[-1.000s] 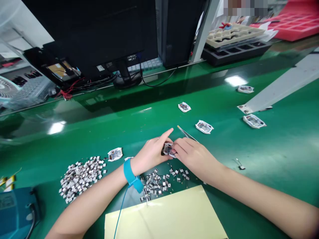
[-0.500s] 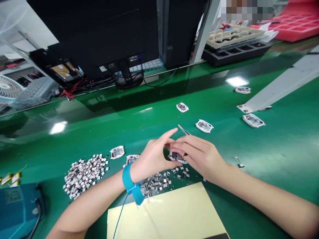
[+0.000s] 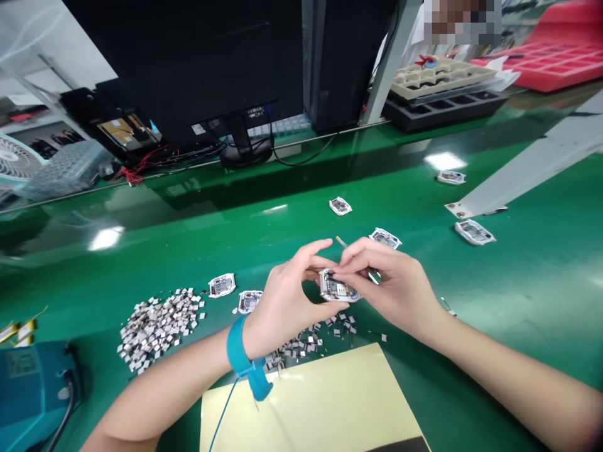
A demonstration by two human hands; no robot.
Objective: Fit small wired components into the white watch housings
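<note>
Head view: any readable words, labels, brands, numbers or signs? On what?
No readable text.
Sticker on the black monitor: too small.
Label on the teal box: blurred.
Circuit board in the white case held by the left hand: any print is too small.

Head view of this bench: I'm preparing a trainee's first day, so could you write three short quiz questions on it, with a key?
1. Which wrist wears the blue wristband?
2. True or false: the left hand holds a white-framed device.
3. Where does the larger pile of small parts lie?
A) On the yellow sheet
B) To the left of the left forearm
C) Under the monitor

Key: 1. The left; 2. True; 3. B
</note>
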